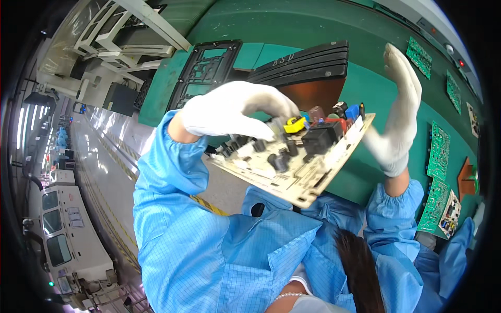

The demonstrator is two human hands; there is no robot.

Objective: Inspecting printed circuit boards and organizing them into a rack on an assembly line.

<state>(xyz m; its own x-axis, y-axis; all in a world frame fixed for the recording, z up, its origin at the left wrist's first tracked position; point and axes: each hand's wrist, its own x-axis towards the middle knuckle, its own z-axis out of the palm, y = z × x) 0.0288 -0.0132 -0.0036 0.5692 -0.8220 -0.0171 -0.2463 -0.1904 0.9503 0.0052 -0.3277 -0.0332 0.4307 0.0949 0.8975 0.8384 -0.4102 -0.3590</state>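
A pale circuit board (292, 185) hangs tilted in front of my chest, its component side up. Black relays, a yellow part, a blue part and several dark capacitors crowd it. My left hand (242, 107), in a white glove, reaches over its far left side. The thumb and curled fingers close on a blurred tall component there, so the board is held by it. My gloved right hand (399, 112) is at the board's right edge, fingers stretched upward and together. The right thumb is blurred near that edge; whether it touches the board, I cannot tell.
Beyond the board, a black slotted rack (305, 68) stands on the green table mat (355, 180). To its left lies a black frame fixture (206, 70). Several green circuit boards (440, 151) lie along the right. A neighbour's blue sleeve (455, 255) shows at lower right.
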